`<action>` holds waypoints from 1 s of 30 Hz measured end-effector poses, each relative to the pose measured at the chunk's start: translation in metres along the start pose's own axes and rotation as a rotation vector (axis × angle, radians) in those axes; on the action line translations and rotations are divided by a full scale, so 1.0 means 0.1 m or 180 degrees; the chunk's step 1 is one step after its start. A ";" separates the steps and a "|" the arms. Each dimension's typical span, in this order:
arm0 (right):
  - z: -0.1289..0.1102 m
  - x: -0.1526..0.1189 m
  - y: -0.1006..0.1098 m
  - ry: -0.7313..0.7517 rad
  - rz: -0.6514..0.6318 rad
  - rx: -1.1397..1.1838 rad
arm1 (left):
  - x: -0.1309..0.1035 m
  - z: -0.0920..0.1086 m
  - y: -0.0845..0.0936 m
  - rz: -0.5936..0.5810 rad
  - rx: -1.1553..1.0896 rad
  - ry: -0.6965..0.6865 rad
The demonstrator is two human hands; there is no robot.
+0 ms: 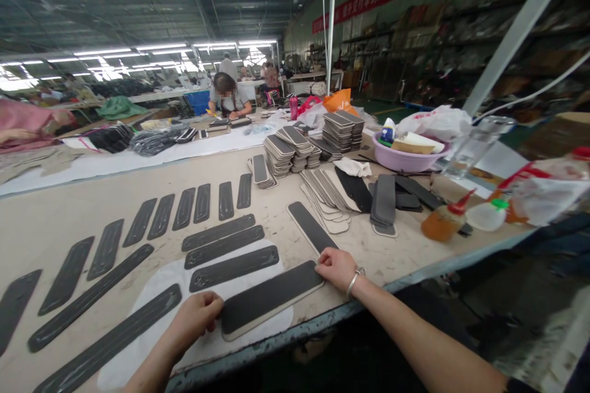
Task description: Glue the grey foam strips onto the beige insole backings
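Observation:
A long dark grey strip (271, 298) lies over a slightly larger, light-edged backing piece, just in front of me. My right hand (338, 267) is closed, pinching the far right end of this strip with thumb and fingers. At its left end, my left hand (198, 313) has curled fingers closed on the edge. Beyond my right hand rests another dark strip on a light backing (311, 226). Several dark strips with a wet-looking, glossy coating (235, 267) are spread across the table to the left, some on a white sheet (154, 288).
Stacks of dark-faced pieces (281, 153) stand farther back, near fanned light pieces (327, 190). A purple basin (405, 156), a bottle of amber liquid with a red nozzle (445, 221) and a green-capped bottle (488, 215) are at right. A co-worker (228, 98) bends over the far table.

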State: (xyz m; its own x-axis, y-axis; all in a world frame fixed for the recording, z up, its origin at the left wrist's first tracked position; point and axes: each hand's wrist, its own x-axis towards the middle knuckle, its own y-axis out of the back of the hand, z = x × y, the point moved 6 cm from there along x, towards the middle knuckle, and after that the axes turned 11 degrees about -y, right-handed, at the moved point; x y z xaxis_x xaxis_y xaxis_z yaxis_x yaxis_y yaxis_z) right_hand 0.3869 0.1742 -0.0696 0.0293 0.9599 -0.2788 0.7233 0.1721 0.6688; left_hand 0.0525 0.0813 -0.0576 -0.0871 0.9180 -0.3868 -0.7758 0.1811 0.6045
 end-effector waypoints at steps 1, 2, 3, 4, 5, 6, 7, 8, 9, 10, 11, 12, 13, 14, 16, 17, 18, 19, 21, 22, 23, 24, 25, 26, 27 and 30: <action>0.00 0.00 0.00 -0.0005 0.0006 -0.0053 | 0.02 -0.02 0.00 0.0013 0.0040 0.0006; -0.01 0.01 0.00 -0.0007 0.0011 -0.0103 | 0.03 -0.04 0.00 0.0028 0.0079 0.0010; -0.01 0.01 0.00 -0.0004 0.0016 -0.0150 | 0.04 -0.05 0.00 0.0035 0.0115 0.0018; -0.01 0.01 -0.01 0.0003 0.0017 -0.0197 | 0.05 -0.07 0.00 0.0033 0.0153 0.0029; -0.02 0.00 -0.01 0.0015 0.0015 -0.0243 | 0.05 -0.08 -0.01 0.0024 0.0186 0.0045; -0.02 0.00 -0.01 0.0027 0.0011 -0.0287 | 0.06 -0.09 -0.01 0.0015 0.0211 0.0054; -0.02 0.00 -0.02 0.0042 -0.0003 -0.0326 | 0.05 -0.09 -0.01 0.0011 0.0227 0.0060; -0.02 -0.01 -0.02 0.0054 -0.0021 -0.0361 | 0.05 -0.10 -0.02 0.0003 0.0233 0.0063; -0.02 -0.02 -0.03 0.0066 -0.0042 -0.0390 | 0.04 -0.09 -0.02 -0.0005 0.0215 0.0037; -0.02 -0.02 -0.03 0.0077 -0.0064 -0.0413 | 0.04 -0.09 -0.02 -0.0012 0.0176 -0.0011; -0.01 -0.02 -0.03 0.0089 -0.0089 -0.0429 | 0.03 -0.08 -0.02 -0.0019 0.0126 -0.0072; -0.01 -0.02 -0.04 0.0102 -0.0111 -0.0449 | 0.02 -0.08 -0.02 -0.0024 0.0080 -0.0128; 0.00 -0.02 -0.04 0.0114 -0.0131 -0.0474 | 0.02 -0.09 -0.02 -0.0030 0.0045 -0.0168; 0.00 -0.01 -0.04 0.0129 -0.0147 -0.0500 | 0.01 -0.09 -0.02 -0.0031 0.0023 -0.0197; 0.01 -0.01 -0.05 0.0163 -0.0171 -0.0557 | -0.01 -0.10 -0.01 -0.0013 0.0009 -0.0217; 0.02 0.00 -0.05 0.0174 -0.0175 -0.0581 | -0.02 -0.09 -0.01 -0.0010 0.0042 -0.0244; 0.02 0.00 -0.05 0.0176 -0.0179 -0.0595 | -0.03 -0.08 -0.01 -0.0016 0.0119 -0.0273; 0.02 0.00 -0.06 0.0173 -0.0184 -0.0600 | -0.03 -0.07 -0.01 -0.0025 0.0227 -0.0291; 0.02 0.00 -0.06 0.0167 -0.0163 -0.0616 | -0.04 -0.03 -0.02 -0.0039 0.0464 -0.0292; 0.02 0.00 -0.05 0.0165 -0.0136 -0.0623 | -0.04 -0.01 -0.02 -0.0038 0.0558 -0.0276; 0.02 0.00 -0.05 0.0163 -0.0108 -0.0628 | -0.05 0.00 -0.01 -0.0029 0.0617 -0.0259; 0.02 0.00 -0.05 0.0158 -0.0084 -0.0628 | -0.05 0.02 -0.01 -0.0018 0.0656 -0.0255; 0.02 0.00 -0.05 0.0151 -0.0065 -0.0619 | -0.05 0.04 -0.01 -0.0005 0.0690 -0.0259; 0.02 0.00 -0.04 0.0146 -0.0059 -0.0602 | -0.05 0.05 -0.01 0.0005 0.0733 -0.0267; 0.02 0.00 -0.05 0.0143 -0.0063 -0.0587 | -0.05 0.07 -0.01 0.0015 0.0778 -0.0273; 0.02 0.00 -0.04 0.0163 -0.0067 -0.0590 | -0.05 0.10 0.00 0.0043 0.0907 -0.0299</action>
State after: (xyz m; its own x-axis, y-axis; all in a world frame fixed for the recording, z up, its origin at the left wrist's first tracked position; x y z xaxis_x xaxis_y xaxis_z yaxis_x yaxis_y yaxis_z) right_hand 0.3848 0.1728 -0.0736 -0.0230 0.9649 -0.2616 0.5836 0.2255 0.7801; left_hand 0.0595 0.0800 -0.0485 -0.0278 0.9472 -0.3194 -0.5672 0.2482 0.7853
